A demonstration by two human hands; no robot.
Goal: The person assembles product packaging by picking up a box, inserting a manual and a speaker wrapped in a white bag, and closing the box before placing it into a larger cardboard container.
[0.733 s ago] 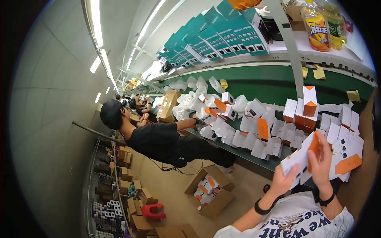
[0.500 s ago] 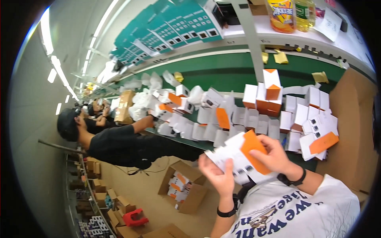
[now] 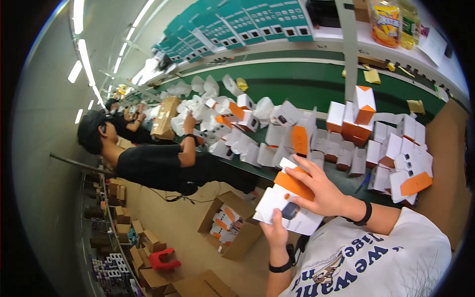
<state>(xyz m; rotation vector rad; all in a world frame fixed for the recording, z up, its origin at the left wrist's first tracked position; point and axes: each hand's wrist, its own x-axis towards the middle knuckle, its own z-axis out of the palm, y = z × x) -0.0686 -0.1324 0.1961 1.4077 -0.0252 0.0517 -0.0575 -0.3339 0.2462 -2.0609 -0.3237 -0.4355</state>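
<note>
A single fisheye view looks from the person's head, tilted hard so the long green surface (image 3: 307,86) runs slantwise from upper left to right, its straight edges bowing toward the dark round rim. It sits closest to the person's own chest and the two hands low in the middle. Farther off on the left, it takes in a seated co-worker (image 3: 148,163) and the floor (image 3: 183,237).

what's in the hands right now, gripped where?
Both hands hold one white carton with an orange flap. The left hand grips its near lower edge, thumb on the dark picture; the right hand fingers press the orange flap on top.
</note>
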